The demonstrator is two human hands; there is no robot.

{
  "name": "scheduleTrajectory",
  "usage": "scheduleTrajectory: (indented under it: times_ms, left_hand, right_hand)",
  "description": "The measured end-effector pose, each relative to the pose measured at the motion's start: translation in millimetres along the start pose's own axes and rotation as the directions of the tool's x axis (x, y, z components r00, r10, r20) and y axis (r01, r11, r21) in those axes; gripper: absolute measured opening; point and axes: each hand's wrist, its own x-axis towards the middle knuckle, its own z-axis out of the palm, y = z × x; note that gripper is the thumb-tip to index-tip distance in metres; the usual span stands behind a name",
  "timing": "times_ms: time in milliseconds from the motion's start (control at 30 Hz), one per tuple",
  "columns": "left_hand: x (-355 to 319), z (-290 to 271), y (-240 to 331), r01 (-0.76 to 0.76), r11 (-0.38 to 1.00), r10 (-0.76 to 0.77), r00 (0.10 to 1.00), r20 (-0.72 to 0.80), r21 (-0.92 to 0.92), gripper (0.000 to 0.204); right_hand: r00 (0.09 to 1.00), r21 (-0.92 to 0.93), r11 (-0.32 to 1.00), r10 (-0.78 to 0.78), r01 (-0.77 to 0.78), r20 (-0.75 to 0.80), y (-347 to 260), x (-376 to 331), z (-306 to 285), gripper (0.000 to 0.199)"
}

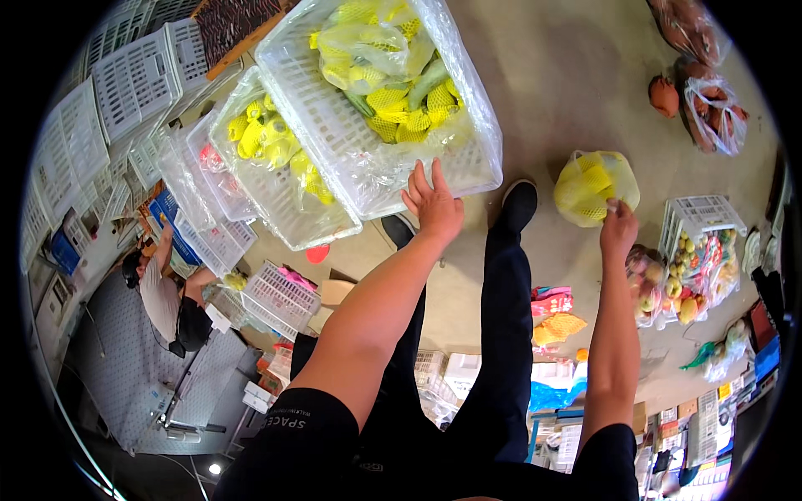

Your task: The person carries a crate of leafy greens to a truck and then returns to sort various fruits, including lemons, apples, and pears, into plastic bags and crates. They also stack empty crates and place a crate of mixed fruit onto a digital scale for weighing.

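My right hand (618, 227), its fingers pinched together, grips the edge of a clear plastic bag (573, 200) with yellow mesh netting in it. The bag hangs out to the right, beyond my foot. My left hand (436, 209) has its fingers spread at the near rim of a large white plastic crate (351, 179); whether it touches the rim I cannot tell. Inside that crate lie several green vegetables in yellow mesh sleeves (405, 108), partly under clear plastic film (376, 48). No held thing shows in my left hand.
Left of the large crate stands another white crate (313, 225) with yellow-netted produce. Stacked white crates (138, 83) line the far left, where another person (167, 305) works. At right are a crate of fruit (706, 209) and bagged reddish-brown produce (714, 113).
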Motion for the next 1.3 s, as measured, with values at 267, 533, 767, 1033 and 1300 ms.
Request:
scheduleTrajectory:
  times_ms: [267,533,767,1033,1300]
  left_hand:
    - [-0.1,-0.6,0.2,0.013,0.999,-0.015,0.999,-0.046,-0.039,0.081]
    - [6.6,-0.8,-3.0,0.003,0.999,-0.001,1.0,0.024,-0.053,0.079]
    - [2.5,-11.2,-9.2,-0.045,0.995,0.05,0.997,0.058,-0.085,0.078]
    - [8.2,-19.4,-3.8,-0.034,0.999,0.038,0.991,0.128,-0.033,0.078]
    - [26.5,-49.0,15.2,0.066,0.996,-0.046,0.959,0.278,-0.061,0.086]
  right_hand:
    - [0.913,0.019,0.916,-0.4,0.4,0.081,-67.1,-5.7,-42.7,0.014]
    - [0.757,-0.036,0.773,-0.609,0.633,0.236,-157.8,24.4,-11.6,0.013]
    - [0.688,-0.069,0.701,-0.668,0.709,0.283,-224.2,34.7,39.8,0.008]
    - [0.686,-0.131,0.684,-0.661,0.718,0.304,-245.7,30.1,26.4,0.036]
    - [0.92,-0.093,0.938,-0.303,0.334,0.247,-104.0,128.4,-81.6,0.038]
